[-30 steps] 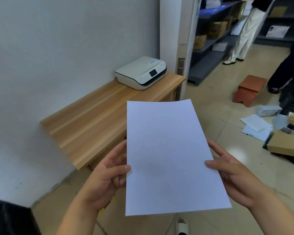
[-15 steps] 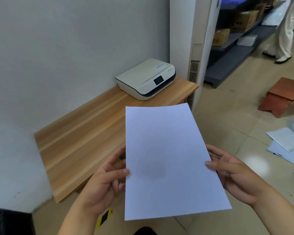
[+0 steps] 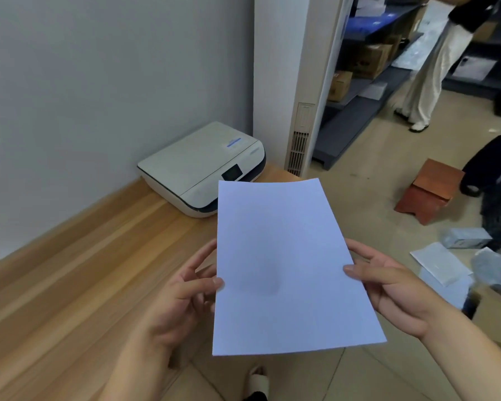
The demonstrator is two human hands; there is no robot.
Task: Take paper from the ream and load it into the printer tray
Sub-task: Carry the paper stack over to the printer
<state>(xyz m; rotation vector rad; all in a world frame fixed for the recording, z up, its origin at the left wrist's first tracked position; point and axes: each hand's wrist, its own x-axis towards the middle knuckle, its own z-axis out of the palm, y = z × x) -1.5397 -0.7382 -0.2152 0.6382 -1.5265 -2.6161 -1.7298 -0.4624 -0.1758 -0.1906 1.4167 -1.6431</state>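
Observation:
I hold a white stack of paper [image 3: 284, 267] flat in front of me, long edge pointing away. My left hand [image 3: 182, 296] pinches its left edge with the thumb on top. My right hand [image 3: 388, 285] pinches the right edge the same way. A cream printer [image 3: 197, 166] with a dark front band and a small screen sits shut at the far end of a wooden table [image 3: 78, 270], against the wall. The paper's far edge overlaps the printer's front corner in view. No tray shows, and the ream is out of sight.
A white pillar [image 3: 295, 82] stands just right of the printer. On the floor to the right lie a red-brown box [image 3: 428, 192], loose sheets and packets [image 3: 443, 261]. A person in pale trousers [image 3: 428, 73] stands by dark shelving [image 3: 368, 59] at the back right.
The view has closed in on the table and printer, which now look larger and nearer. My hands keep the same grip on the paper.

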